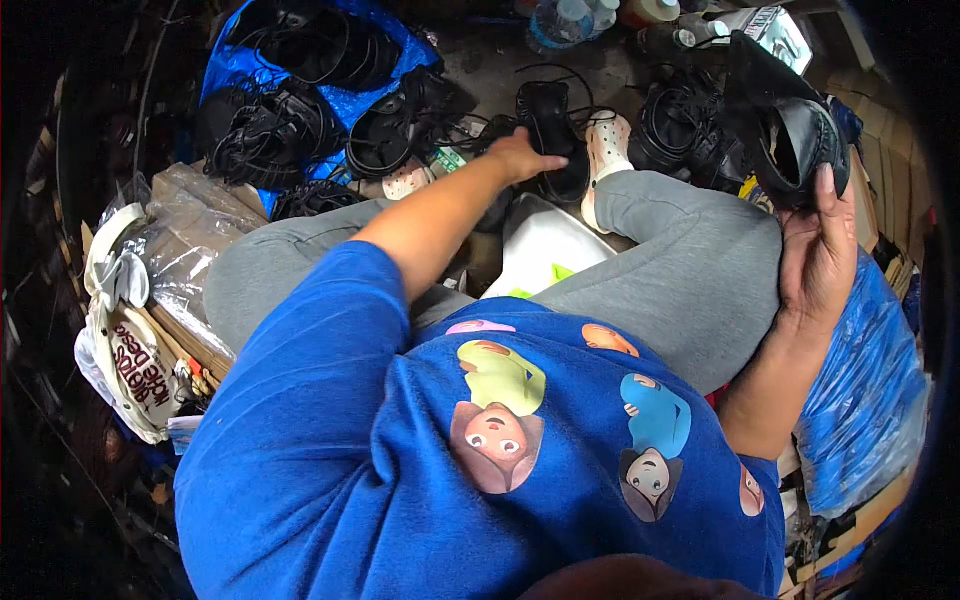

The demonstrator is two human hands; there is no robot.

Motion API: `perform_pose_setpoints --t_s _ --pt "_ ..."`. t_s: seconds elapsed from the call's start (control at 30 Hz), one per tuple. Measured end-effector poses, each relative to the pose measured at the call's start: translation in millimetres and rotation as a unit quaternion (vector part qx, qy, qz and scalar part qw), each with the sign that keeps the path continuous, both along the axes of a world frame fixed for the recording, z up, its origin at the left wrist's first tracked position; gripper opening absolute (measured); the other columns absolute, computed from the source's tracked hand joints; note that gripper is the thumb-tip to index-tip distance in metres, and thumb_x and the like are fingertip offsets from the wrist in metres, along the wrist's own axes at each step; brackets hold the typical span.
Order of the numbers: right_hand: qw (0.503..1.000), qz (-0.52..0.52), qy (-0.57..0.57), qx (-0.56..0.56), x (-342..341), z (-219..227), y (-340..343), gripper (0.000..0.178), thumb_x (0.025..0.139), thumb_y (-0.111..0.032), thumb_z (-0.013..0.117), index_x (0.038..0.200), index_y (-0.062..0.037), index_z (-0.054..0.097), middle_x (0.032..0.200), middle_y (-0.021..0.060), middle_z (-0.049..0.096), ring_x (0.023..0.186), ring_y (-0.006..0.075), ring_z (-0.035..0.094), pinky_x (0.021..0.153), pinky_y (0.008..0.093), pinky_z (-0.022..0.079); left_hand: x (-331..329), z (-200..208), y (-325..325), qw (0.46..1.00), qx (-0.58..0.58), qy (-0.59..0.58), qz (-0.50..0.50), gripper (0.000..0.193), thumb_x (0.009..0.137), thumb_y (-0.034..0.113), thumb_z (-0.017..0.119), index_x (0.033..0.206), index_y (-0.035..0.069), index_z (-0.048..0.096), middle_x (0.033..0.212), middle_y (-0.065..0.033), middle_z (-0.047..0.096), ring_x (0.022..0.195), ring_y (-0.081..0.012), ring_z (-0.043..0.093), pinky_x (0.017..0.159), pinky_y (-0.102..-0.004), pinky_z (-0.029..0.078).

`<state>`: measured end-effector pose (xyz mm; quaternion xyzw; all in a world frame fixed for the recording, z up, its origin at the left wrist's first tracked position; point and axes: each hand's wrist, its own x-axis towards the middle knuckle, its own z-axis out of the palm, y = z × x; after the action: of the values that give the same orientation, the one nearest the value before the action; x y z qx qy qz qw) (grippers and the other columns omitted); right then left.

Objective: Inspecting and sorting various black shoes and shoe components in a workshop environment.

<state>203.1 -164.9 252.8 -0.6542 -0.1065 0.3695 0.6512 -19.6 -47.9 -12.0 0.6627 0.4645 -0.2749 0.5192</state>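
1. Right hand (815, 240), at far right, cups a raised black shoe (800, 140) from below; one digit stands along its side, the others largely hidden.
2. Left hand (525, 158) lies on a middle black shoe (547, 115) between the feet, thumb spread away from the fingers; whether it grips, I cannot tell.
3. Risks, as I judge: the raised black shoe could tip off the palm if its weight rolls away from that digit; a loose lace (556, 66) could snag the fingers of the left hand.
4. Close by are a pale spotted clog (608, 145) on the wearer's foot and grey trousers (690, 270).
5. Farther out: heaped black footwear (270, 130) by blue plastic (222, 72), and bottles (560, 22) at the top.
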Motion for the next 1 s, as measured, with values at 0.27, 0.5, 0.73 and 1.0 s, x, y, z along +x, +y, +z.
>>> perform_pose_setpoints --t_s 0.27,0.5,0.73,1.0 --pt "0.998 -0.033 -0.016 -0.052 9.8 -1.6 -2.2 0.028 0.088 -0.015 0.055 0.113 -0.0027 0.052 0.109 0.0060 0.059 0.101 0.0153 0.054 0.088 0.0326 0.040 25.1 -48.6 -9.4 0.996 0.047 -0.026 -0.064 0.071 0.078 0.018 0.057 0.137 0.000 0.022 0.123 -0.0236 0.049 0.112 -0.0334 0.050 0.093 -0.0359 0.042" --pt "0.994 0.095 -0.042 -0.037 9.7 -0.8 -5.0 0.034 0.084 -0.014 0.059 0.115 0.0005 0.052 0.106 0.0070 0.060 0.098 0.0135 0.054 0.089 0.0273 0.038 -33.1 -46.7 50.0 0.962 0.152 -0.054 -0.219 0.043 0.075 0.025 0.057 0.115 0.010 0.055 0.106 -0.0206 0.059 0.098 -0.0366 0.057 0.086 -0.0405 0.045" --pt "0.943 0.306 -0.084 -0.100 -8.1 2.7 -11.2 0.036 0.077 -0.012 0.067 0.108 0.0015 0.056 0.098 0.0030 0.061 0.091 0.0082 0.053 0.082 0.0240 0.042 -66.6 43.8 82.7 0.928 0.170 0.004 -0.331 0.041 0.074 0.036 0.060 0.103 0.007 0.062 0.099 -0.0202 0.062 0.096 -0.0325 0.059 0.084 -0.0386 0.046" --pt "0.903 0.238 0.283 0.217 -55.0 -4.9 -56.9 0.050 0.080 -0.021 0.060 0.124 -0.0016 0.046 0.120 0.0145 0.054 0.111 0.0256 0.051 0.096 0.0425 0.037 -41.2 207.5 33.3 0.909 -0.100 -0.309 0.260 0.055 0.084 0.038 0.057 0.122 0.000 0.044 0.117 -0.0114 0.054 0.104 -0.0215 0.054 0.086 -0.0364 0.045"
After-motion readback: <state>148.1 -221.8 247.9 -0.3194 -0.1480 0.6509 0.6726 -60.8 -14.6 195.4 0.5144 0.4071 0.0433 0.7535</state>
